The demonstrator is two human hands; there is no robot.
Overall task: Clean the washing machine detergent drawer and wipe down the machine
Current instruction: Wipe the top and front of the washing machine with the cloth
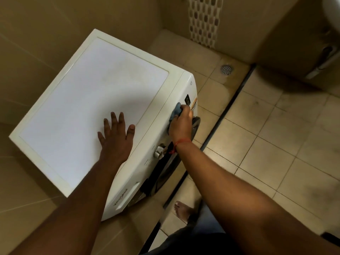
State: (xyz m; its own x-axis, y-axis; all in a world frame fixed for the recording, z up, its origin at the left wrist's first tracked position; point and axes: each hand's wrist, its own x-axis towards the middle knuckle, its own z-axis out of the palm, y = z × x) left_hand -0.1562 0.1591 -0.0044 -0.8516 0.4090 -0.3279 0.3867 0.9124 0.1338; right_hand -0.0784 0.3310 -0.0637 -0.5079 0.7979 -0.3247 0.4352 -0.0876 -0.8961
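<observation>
A white front-loading washing machine [88,100] stands in the corner, seen from above. My left hand [115,138] rests flat on its top with the fingers spread. My right hand [181,123] grips a blue cloth [176,112] and presses it against the control panel, just left of the small dark display [187,99]. The silver dial [159,151] sits below my right wrist. The detergent drawer front [127,196] at the panel's near end looks pushed in. The dark round door [165,172] shows below the panel.
Beige tiled walls close in behind and left of the machine. A floor drain [226,69] lies beyond it on the tiled floor. A dark floor channel [220,118] runs diagonally past the machine's front. My bare foot [183,211] stands by the door.
</observation>
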